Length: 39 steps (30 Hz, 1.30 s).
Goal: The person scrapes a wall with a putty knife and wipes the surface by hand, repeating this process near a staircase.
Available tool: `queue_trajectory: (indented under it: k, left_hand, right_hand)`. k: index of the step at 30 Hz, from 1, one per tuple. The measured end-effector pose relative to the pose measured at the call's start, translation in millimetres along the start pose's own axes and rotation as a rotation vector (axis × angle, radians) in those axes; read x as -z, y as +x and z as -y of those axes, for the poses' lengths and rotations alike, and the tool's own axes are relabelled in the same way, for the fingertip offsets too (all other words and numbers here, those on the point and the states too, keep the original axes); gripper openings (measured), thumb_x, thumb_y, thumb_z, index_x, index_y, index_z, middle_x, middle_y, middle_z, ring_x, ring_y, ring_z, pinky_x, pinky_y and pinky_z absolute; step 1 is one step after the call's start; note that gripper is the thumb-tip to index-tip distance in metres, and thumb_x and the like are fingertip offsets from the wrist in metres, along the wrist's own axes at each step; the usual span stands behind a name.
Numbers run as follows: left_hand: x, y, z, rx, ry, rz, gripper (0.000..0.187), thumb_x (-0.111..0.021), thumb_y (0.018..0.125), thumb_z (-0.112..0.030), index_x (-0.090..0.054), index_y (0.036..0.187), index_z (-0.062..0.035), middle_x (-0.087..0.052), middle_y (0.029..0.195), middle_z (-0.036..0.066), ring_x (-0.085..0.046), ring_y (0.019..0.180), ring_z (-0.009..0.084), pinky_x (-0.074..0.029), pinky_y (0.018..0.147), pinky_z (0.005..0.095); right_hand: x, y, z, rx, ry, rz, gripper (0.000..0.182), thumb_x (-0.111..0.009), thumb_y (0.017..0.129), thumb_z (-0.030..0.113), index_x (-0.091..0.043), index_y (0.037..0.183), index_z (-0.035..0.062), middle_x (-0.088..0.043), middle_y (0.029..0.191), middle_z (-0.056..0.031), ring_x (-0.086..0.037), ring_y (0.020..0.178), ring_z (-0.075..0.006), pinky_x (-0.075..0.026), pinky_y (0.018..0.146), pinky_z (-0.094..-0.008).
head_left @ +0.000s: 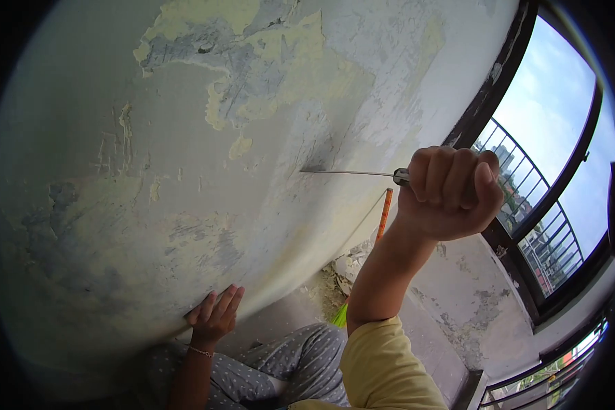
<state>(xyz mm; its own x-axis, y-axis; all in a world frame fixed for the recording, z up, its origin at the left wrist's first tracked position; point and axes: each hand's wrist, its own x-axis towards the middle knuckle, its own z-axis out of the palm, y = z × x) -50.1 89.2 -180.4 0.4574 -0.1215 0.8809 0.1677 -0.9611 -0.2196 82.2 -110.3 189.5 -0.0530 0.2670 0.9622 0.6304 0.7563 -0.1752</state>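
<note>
My right hand (451, 188) is closed in a fist round the handle of a scraper (352, 173). The thin blade, seen nearly edge-on, reaches left, and its tip meets the wall (184, 150) beside a grey smudge or shadow. Most of the handle is hidden in my fingers. Lower down, my left hand (216, 314) rests with its fingers stretched out against the same wall and holds nothing. Patches of peeling paint (280, 61) show yellowish and grey layers above and left of the blade.
Dark-framed windows (547, 164) with railings outside stand to the right. An orange stick (384, 213) leans behind my right forearm, near rubble (340, 277) and something bright green (342, 314). My bent legs in dotted trousers (294, 362) are close to the wall.
</note>
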Motion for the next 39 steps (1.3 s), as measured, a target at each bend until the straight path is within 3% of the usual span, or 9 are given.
queue_trajectory:
  k: [4, 8, 12, 16, 21, 26, 34, 37, 39]
  left_hand:
    - [3.7, 2.1, -0.5, 0.013, -0.021, 0.001, 0.037, -0.043, 0.09, -0.024, -0.063, 0.119, -0.034, -0.057, 0.126, -0.018, -0.037, 0.127, 0.0115, -0.023, 0.096, 0.0314]
    - [-1.1, 0.3, -1.0, 0.011, 0.001, -0.01, 0.037, -0.043, 0.09, -0.024, -0.063, 0.119, -0.0342, -0.056, 0.126, -0.019, -0.037, 0.127, 0.0113, -0.023, 0.096, 0.0316]
    - [0.6, 1.3, -1.3, 0.012, -0.002, -0.016, 0.037, -0.043, 0.09, -0.025, -0.063, 0.119, -0.0344, -0.056, 0.127, -0.019, -0.037, 0.127, 0.0112, -0.023, 0.096, 0.0318]
    - [2.5, 0.3, -0.4, 0.01, -0.002, 0.012, 0.037, -0.044, 0.09, -0.024, -0.063, 0.119, -0.0347, -0.055, 0.128, -0.019, -0.037, 0.127, 0.0111, -0.022, 0.097, 0.0316]
    - [-0.3, 1.3, -0.1, 0.012, 0.015, -0.001, 0.037, -0.044, 0.09, -0.024, -0.062, 0.12, -0.0348, -0.055, 0.128, -0.019, -0.037, 0.128, 0.0113, -0.022, 0.097, 0.0318]
    - [0.7, 2.2, -1.3, 0.013, 0.011, -0.009, 0.035, -0.046, 0.091, -0.026, -0.062, 0.12, -0.0347, -0.054, 0.129, -0.019, -0.037, 0.127, 0.0116, -0.021, 0.099, 0.0318]
    - [0.2, 0.1, -0.2, 0.014, 0.001, 0.006, 0.035, -0.046, 0.091, -0.025, -0.062, 0.12, -0.035, -0.054, 0.128, -0.02, -0.037, 0.127, 0.0115, -0.021, 0.099, 0.0315]
    - [-1.6, -0.9, -2.9, 0.023, -0.008, -0.003, 0.035, -0.046, 0.091, -0.025, -0.063, 0.119, -0.0354, -0.054, 0.128, -0.02, -0.037, 0.128, 0.0114, -0.021, 0.098, 0.0312]
    - [-1.6, -3.5, -1.0, 0.014, -0.003, -0.004, 0.034, -0.046, 0.091, -0.025, -0.063, 0.118, -0.0356, -0.054, 0.128, -0.02, -0.036, 0.128, 0.0114, -0.021, 0.098, 0.0312]
  right_hand:
    - [-6.5, 4.8, 20.5, -0.051, -0.005, 0.051, 0.026, -0.037, 0.09, 0.012, -0.038, 0.065, 0.0159, -0.037, 0.047, 0.0016, -0.029, 0.035, -0.0091, -0.03, 0.034, -0.0246]
    - [-4.7, 14.2, 65.0, 0.081, 0.127, 0.059, 0.027, -0.038, 0.093, 0.014, -0.038, 0.065, 0.0162, -0.037, 0.047, 0.0017, -0.029, 0.035, -0.0092, -0.03, 0.033, -0.0249]
    - [-2.1, -5.8, -8.8, -0.011, 0.098, -0.158, 0.03, -0.036, 0.093, 0.012, -0.037, 0.064, 0.0157, -0.034, 0.046, 0.0018, -0.029, 0.035, -0.0083, -0.032, 0.033, -0.024]
    - [0.3, -1.5, 9.1, -0.053, -0.013, -0.06, 0.03, -0.036, 0.094, 0.013, -0.037, 0.064, 0.0156, -0.034, 0.046, 0.0023, -0.029, 0.035, -0.0079, -0.032, 0.033, -0.0232]
    - [4.0, 2.7, 57.6, 0.131, 0.195, -0.086, 0.032, -0.037, 0.093, 0.014, -0.032, 0.061, 0.0168, -0.033, 0.045, 0.0022, -0.028, 0.035, -0.0081, -0.03, 0.033, -0.0238]
    - [0.6, -6.4, 3.2, -0.006, 0.038, -0.156, 0.031, -0.036, 0.092, 0.012, -0.032, 0.061, 0.0158, -0.029, 0.045, 0.0018, -0.022, 0.035, -0.0093, -0.025, 0.032, -0.0265]
    - [8.0, -12.1, 75.6, 0.224, 0.245, -0.243, 0.036, -0.043, 0.089, 0.01, -0.035, 0.054, 0.0167, -0.035, 0.043, 0.0036, -0.032, 0.035, -0.0058, -0.033, 0.034, -0.0219]
    - [-19.9, -26.6, -15.7, -0.075, 0.1, -0.493, 0.034, -0.042, 0.09, 0.013, -0.028, 0.059, 0.0147, -0.025, 0.044, 0.0017, -0.02, 0.035, -0.0087, -0.024, 0.031, -0.0262]
    - [-32.7, -47.5, -55.6, -0.342, 0.307, -0.437, 0.034, -0.04, 0.092, 0.015, -0.029, 0.06, 0.0149, -0.024, 0.045, 0.0033, -0.02, 0.036, -0.008, -0.024, 0.033, -0.0245]
